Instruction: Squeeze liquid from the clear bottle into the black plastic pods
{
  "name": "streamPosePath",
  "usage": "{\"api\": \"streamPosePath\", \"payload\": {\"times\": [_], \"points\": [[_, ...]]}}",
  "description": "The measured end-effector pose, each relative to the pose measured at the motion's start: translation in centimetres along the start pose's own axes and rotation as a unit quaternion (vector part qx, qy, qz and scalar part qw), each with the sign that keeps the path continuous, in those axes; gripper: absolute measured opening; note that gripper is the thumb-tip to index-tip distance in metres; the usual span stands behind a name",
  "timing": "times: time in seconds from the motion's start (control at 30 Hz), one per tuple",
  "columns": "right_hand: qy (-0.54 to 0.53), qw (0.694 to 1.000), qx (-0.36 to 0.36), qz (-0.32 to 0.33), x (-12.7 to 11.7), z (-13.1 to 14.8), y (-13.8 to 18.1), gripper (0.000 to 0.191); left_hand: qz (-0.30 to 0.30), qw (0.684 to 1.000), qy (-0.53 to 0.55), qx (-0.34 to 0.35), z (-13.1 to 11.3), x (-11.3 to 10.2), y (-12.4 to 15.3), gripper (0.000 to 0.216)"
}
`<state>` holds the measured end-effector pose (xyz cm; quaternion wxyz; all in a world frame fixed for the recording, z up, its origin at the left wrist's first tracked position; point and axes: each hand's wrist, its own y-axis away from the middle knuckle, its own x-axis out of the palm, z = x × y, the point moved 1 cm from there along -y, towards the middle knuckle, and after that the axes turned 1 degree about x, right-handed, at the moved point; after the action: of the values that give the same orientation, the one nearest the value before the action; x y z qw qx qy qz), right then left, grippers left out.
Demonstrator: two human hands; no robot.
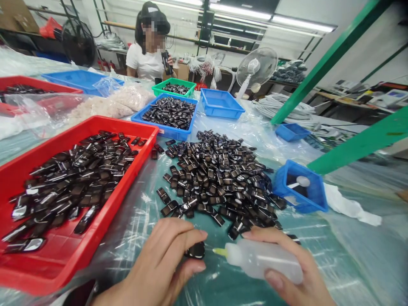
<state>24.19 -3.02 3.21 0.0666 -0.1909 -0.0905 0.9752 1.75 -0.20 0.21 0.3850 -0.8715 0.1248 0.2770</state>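
Between the thumb and fingers of my left hand (pixel 162 259) is a small glossy black plastic part (pixel 196 250), its rounded end facing right. My right hand (pixel 299 259) is wrapped round a translucent white squeeze bottle (pixel 267 258) lying on its side in the grip. The bottle's yellowish nozzle (pixel 220 252) points left, a short gap from the black part. Just beyond both hands spreads a large pile of similar black parts (pixel 219 178) on the plastic-covered table.
At left stands a red tray (pixel 127 191) of black parts. Behind the pile are a blue tray (pixel 188 135) and a green tray (pixel 191 87) with more. A small blue bin (pixel 299 199) sits right, by a green post (pixel 357 148). Across the table, a person (pixel 145 63) holds something dark.
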Motion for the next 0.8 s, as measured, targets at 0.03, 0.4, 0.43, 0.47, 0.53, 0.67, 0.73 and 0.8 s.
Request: {"api": "streamPosePath", "payload": {"times": [0.03,0.4,0.43,0.47,0.53,0.67,0.73,0.8], "points": [[0.005,1.0,-0.003,0.002,0.0,0.01,0.0,0.03,0.002,1.0,0.002,-0.001,0.01,-0.03,0.0,0.028],[-0.017,0.998,0.034,0.055,-0.32,0.18,-0.03,0.039,0.027,0.999,0.009,0.047,0.18,-0.4,-0.37,0.024],[-0.019,0.998,0.039,0.056,-0.35,0.21,-0.07,0.038,0.03,0.998,0.011,0.047,0.17,-0.43,-0.4,0.024],[-0.018,0.997,0.041,0.056,-0.37,0.24,-0.11,0.036,0.037,0.998,0.012,0.046,0.14,-0.45,-0.41,0.024],[-0.009,0.998,0.041,0.055,-0.38,0.31,-0.17,0.035,0.048,0.998,0.012,0.041,0.07,-0.47,-0.41,0.024],[0.011,0.998,0.035,0.049,-0.4,0.47,-0.11,0.034,0.053,0.998,0.017,0.04,-0.01,-0.48,-0.34,0.025],[0.013,0.998,0.037,0.046,-0.42,0.53,-0.06,0.032,0.052,0.997,0.022,0.047,-0.04,-0.56,-0.39,0.025],[0.013,0.998,0.038,0.047,-0.45,0.57,-0.05,0.032,0.05,0.997,0.024,0.049,-0.13,-0.76,-0.54,0.025]]}}
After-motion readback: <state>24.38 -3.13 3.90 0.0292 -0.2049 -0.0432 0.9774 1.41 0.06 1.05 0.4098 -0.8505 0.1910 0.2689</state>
